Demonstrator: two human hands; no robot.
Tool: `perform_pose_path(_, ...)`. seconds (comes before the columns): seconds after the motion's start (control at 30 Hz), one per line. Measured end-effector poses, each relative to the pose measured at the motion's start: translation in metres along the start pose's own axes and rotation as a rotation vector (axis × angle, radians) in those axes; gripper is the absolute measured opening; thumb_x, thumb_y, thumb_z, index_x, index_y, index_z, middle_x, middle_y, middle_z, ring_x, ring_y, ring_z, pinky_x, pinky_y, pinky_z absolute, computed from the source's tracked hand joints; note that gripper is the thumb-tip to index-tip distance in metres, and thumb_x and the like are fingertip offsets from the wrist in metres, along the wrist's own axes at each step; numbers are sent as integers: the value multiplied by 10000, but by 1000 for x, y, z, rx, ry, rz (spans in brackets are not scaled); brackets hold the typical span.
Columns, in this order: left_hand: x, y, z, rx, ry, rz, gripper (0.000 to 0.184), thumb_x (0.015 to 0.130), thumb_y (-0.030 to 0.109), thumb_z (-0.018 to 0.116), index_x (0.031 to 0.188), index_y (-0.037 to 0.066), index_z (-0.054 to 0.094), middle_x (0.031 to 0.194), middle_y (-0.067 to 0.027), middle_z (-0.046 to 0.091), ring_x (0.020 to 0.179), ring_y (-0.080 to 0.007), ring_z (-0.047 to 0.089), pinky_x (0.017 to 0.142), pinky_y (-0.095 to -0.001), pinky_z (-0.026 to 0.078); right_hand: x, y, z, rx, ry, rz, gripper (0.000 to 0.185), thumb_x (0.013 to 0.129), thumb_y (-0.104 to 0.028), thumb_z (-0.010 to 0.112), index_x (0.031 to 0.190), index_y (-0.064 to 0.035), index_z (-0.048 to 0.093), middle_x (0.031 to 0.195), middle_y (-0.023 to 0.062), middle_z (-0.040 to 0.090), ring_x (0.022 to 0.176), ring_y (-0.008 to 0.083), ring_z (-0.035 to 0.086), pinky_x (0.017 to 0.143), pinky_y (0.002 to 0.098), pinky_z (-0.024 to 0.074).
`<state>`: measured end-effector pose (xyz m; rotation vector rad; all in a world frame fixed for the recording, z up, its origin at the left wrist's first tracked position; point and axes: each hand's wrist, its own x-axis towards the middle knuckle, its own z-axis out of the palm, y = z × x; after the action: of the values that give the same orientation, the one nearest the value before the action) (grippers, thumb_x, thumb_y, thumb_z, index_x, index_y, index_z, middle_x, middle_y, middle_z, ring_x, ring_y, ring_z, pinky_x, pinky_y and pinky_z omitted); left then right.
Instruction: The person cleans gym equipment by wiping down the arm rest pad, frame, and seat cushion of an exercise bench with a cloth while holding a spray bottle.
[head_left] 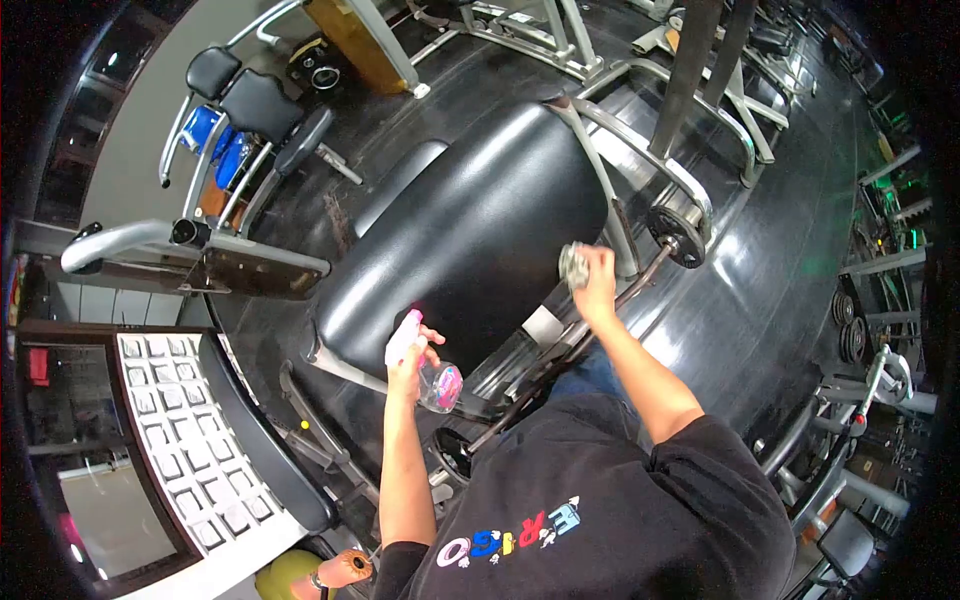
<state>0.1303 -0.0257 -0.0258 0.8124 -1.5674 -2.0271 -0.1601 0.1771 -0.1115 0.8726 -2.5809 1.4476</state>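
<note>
My left hand (405,368) is closed around the neck of a clear spray bottle (441,388) with a pink and white trigger head and a pink label. It is over the lower left part of a large black padded bench (480,210). My right hand (597,284) grips a crumpled, pale grey-green cloth (574,266) at the bench's right edge. Whether the cloth touches the pad, I cannot tell. Just below this hand runs a metal barbell (648,277) with a black weight plate (678,237) at its far end.
A second black plate (453,453) is on the barbell's near end, close to my body. Behind the bench stands a padded exercise machine (262,105). A long black pad (262,430) lines the left, beside a white patterned panel (180,430). Weight machines (885,385) stand at the right.
</note>
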Motion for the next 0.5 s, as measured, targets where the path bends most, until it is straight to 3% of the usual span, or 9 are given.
perform_pose_path(0.1, 0, -2, -6, -1, -29, -24, 523, 935, 166, 604, 1413, -15, 498, 999, -110, 669, 761, -164, 648, 594, -270, 508, 44, -61, 7, 89, 51, 35, 525, 729, 87, 663, 1211, -115, 620, 1152, 163, 538, 1052, 367, 586, 919, 414, 497)
perform_pose_path(0.17, 1, -2, -1, -26, 1, 4, 517, 928, 160, 612, 1404, -12, 507, 1002, -104, 669, 769, -164, 654, 593, -262, 515, 32, -82, 16, 105, -70, -130, 508, 720, 55, 681, 1186, -146, 657, 1125, 146, 555, 1067, 345, 574, 921, 404, 493)
perform_pose_path(0.27, 1, 0, 1, -45, -5, 18, 518, 927, 153, 616, 1404, -16, 505, 1009, -105, 667, 806, -173, 662, 595, -266, 523, -17, -75, 24, 119, -261, -342, 471, 720, 26, 703, 1148, -170, 683, 1122, 126, 578, 1049, 314, 583, 866, 420, 513)
perform_pose_path(0.33, 0, -1, -1, -42, -21, 19, 519, 930, 154, 617, 1406, -19, 502, 1013, -107, 665, 818, -178, 663, 596, -270, 524, -32, -44, 13, 77, -280, -339, 362, 767, 15, 698, 1101, -120, 670, 1104, 133, 593, 1020, 313, 597, 842, 413, 523)
perform_pose_path(0.4, 0, -1, -1, -40, -20, 26, 520, 933, 155, 617, 1408, -21, 499, 1016, -109, 664, 830, -182, 664, 598, -274, 526, -23, 9, 31, 372, -121, 168, 324, 782, 42, 686, 1082, -42, 595, 1083, 160, 587, 1021, 331, 603, 888, 418, 521)
perform_pose_path(0.43, 0, 0, 1, -35, -17, 25, 521, 936, 159, 618, 1409, -22, 496, 1017, -114, 663, 831, -184, 665, 599, -275, 527, 3, -2, 3, 74, 15, -64, 365, 801, 34, 662, 1141, -69, 584, 1099, 154, 573, 1032, 352, 603, 904, 435, 512)
perform_pose_path(0.5, 1, 0, 0, -38, -19, 7, 521, 942, 172, 621, 1407, -24, 492, 1016, -125, 662, 825, -186, 663, 604, -276, 529, 58, -7, -6, 45, 143, -6, 421, 789, 63, 629, 1173, -106, 593, 1123, 163, 558, 1067, 391, 595, 931, 456, 497)
